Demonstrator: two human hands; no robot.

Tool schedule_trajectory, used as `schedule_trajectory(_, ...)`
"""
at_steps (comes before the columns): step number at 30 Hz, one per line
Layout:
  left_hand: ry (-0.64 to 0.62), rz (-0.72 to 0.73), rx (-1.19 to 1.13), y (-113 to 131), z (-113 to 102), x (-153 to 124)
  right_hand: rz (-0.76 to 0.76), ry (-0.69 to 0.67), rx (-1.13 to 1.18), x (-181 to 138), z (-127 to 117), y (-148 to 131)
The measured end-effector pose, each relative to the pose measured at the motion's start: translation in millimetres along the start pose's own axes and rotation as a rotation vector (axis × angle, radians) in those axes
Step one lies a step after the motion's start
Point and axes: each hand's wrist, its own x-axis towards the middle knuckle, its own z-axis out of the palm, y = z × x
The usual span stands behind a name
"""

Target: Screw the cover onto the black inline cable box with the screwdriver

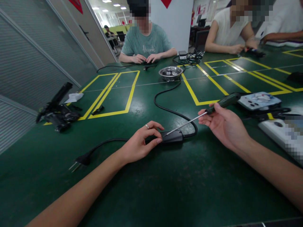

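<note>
My left hand [140,143], a ring on one finger, pinches the left end of a small black adapter box [172,137] lying on the green table [151,189]. My right hand [224,124] holds a dark green-handled screwdriver [213,110]; its thin metal shaft slants down-left and its tip rests on the top of the box. A black cable [170,108] loops away from the box's right end toward the far side. Another cable runs left from the box to a two-pin plug [81,160].
A metal bowl [170,72] stands mid-table beyond yellow tape rectangles [113,94]. A black tool pile [58,112] lies at the left edge, a phone-like device [259,101] and a white unit [281,135] on the right. Other people sit across the table, hands on small parts.
</note>
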Motion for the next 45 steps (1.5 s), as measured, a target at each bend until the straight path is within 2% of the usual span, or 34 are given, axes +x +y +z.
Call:
schedule_trajectory(5,0.022,-0.030,-0.050,1.1,2.4,-0.8,-0.016,-0.016,-0.022,-0.6,-0.4,0.3)
schedule_trajectory(10,-0.079,-0.057,-0.082,-0.5,-0.3,-0.9,-0.048,-0.071,-0.059,-5.2,4.7,-1.0)
schedule_trajectory(16,-0.081,-0.061,0.040,0.2,3.5,-1.2,-0.160,-0.121,-0.181,-18.5,13.9,-3.8)
schedule_trajectory(20,-0.069,-0.079,0.063,0.6,6.9,-0.5,-0.208,-0.103,-0.312,-28.1,20.2,-4.4)
schedule_trajectory(26,-0.064,-0.089,0.077,2.2,6.4,-0.8,-0.276,-0.031,-0.270,-27.6,18.9,-2.7)
schedule_trajectory(39,-0.076,-0.110,0.091,1.9,7.4,-0.4,-0.355,-0.137,-0.369,-27.8,16.8,-9.7)
schedule_trajectory(42,-0.078,-0.116,0.096,2.4,7.9,-1.0,-0.394,-0.125,-0.459,-25.0,16.3,-11.3)
schedule_trajectory(45,-0.074,-0.124,0.098,2.4,8.5,-1.8,-0.389,-0.092,-0.385,-22.4,14.8,-9.4)
